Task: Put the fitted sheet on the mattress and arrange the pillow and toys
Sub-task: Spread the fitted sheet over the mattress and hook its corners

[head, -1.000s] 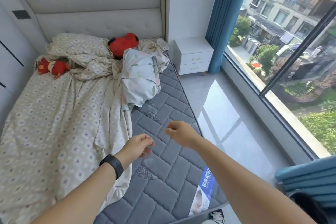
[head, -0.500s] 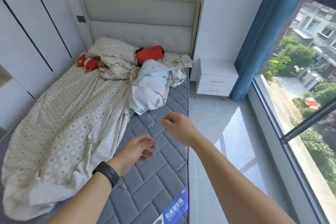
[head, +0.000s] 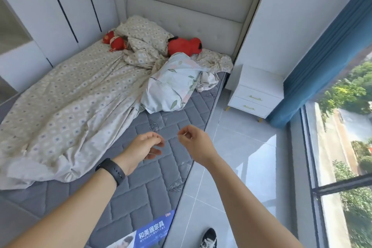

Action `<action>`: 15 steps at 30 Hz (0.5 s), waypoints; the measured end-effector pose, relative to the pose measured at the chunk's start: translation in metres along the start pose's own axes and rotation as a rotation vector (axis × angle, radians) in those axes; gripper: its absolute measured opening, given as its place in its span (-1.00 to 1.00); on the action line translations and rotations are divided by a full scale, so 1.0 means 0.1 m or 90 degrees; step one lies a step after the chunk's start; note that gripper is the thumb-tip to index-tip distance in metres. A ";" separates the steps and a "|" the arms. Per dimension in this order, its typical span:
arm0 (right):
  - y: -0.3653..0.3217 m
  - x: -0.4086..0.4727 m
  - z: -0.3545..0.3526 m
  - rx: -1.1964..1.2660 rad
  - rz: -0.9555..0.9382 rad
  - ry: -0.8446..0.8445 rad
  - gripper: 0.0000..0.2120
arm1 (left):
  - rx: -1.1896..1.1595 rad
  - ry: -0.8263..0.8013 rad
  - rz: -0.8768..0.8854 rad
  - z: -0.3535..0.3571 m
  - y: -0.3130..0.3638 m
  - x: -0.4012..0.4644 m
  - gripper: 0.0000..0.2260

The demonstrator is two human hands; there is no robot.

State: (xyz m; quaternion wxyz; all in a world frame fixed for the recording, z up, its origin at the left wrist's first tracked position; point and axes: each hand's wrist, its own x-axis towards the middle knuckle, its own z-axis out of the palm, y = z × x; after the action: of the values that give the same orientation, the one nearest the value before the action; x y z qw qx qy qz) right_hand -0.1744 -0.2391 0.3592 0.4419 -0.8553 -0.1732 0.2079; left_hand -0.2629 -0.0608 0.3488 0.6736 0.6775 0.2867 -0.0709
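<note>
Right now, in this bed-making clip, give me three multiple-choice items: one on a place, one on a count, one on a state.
1. Where does the floral pillow lie?
A. on the floor
B. on the mattress, right half
C. on the nightstand

2. How many red toys are on the bed?
A. one
B. two
C. four

3. How is the fitted sheet?
A. stretched over every corner
B. folded in a stack
C. loose, right side of mattress bare

Answers: 1 B, it rests on grey quilting beside the sheet. 2 B, one left and one right of the patterned pillow. 3 C, grey mattress shows uncovered.
</note>
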 end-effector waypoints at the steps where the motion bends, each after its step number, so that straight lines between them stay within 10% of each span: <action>1: 0.10 0.06 -0.09 -0.003 -0.005 -0.030 -0.93 | -0.024 0.034 -0.010 0.10 0.01 0.05 -0.84; 15: 0.56 1.00 -2.12 -0.045 -0.111 -0.063 -0.76 | -0.150 0.090 -0.028 1.71 0.96 0.90 -0.86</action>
State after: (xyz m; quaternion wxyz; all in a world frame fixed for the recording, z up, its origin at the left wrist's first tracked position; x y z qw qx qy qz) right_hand 0.0253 -0.3662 0.4033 0.4189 -0.8407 -0.2758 0.2041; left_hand -0.0923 -0.1901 0.3746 0.7247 0.5908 0.3545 -0.0037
